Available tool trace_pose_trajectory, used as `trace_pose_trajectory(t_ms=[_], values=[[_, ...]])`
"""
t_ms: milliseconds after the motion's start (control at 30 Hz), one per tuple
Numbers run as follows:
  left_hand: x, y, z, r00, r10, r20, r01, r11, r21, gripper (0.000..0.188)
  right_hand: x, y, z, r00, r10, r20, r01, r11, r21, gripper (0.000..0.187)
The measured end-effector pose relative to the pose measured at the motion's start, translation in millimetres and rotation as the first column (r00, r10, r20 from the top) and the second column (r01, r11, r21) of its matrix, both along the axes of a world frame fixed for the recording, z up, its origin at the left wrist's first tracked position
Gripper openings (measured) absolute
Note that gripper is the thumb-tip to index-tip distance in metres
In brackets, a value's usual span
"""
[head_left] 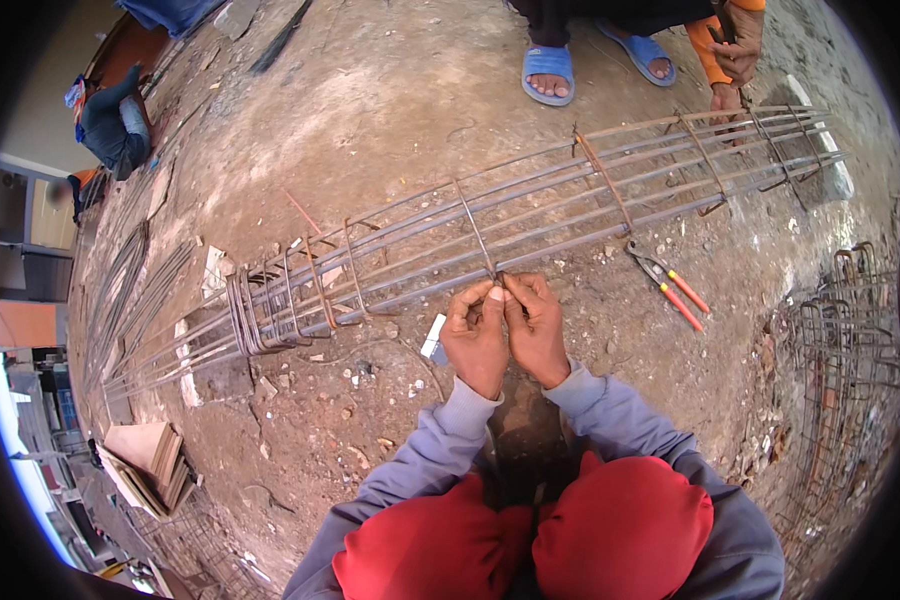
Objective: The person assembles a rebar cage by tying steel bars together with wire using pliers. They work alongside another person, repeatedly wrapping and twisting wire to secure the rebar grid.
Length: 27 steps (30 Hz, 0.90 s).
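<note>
My left hand [475,335] and my right hand [536,325] meet at the near bar of a long steel rebar cage [570,205] lying on the dirt. Both pinch a thin tie wire [497,281] where a rectangular stirrup [473,228] crosses that bar. The fingertips touch each other at the joint. A bundle of several stirrups [270,305] is bunched together at the cage's left part. My knees in red trousers [530,540] show at the bottom.
Pliers with orange handles [670,285] lie on the ground right of my hands. Another person in blue sandals [548,70] works at the cage's far right end. Finished cages [840,350] are stacked at right, loose bars [130,290] at left, wooden boards [150,465] lower left.
</note>
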<state>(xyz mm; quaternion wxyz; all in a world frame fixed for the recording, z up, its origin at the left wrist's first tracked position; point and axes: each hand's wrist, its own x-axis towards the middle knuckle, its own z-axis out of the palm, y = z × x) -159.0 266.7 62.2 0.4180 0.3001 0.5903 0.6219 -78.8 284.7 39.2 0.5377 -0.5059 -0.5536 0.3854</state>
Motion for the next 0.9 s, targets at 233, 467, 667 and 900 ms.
trace_pose_trajectory(t_ms=[233, 467, 667, 900], values=[[-3.2, 3.2, -26.4, 0.989, -0.023, -0.145, 0.036, 0.995, 0.091, 0.013, 29.7, 8.3, 45.2, 0.942, 0.278, 0.191, -0.268, 0.96, -0.075, 0.027], [-5.1, 5.4, -27.7, 0.995, -0.045, -0.089, 0.055, 0.992, 0.113, 0.012, 27.2, 20.2, 72.8, 0.85, 0.366, 0.378, -0.35, 0.93, -0.114, 0.02], [-3.7, 8.2, -28.4, 0.999, -0.025, 0.026, 0.021, 0.991, 0.131, 0.014, 24.7, 22.3, 79.0, 0.692, 0.353, 0.63, -0.394, 0.916, -0.08, 0.02], [-15.4, 5.3, -28.9, 0.997, -0.046, 0.066, 0.041, 0.997, 0.064, 0.014, 11.1, -4.1, 85.2, 0.609, 0.344, 0.715, -0.312, 0.932, -0.184, 0.048]])
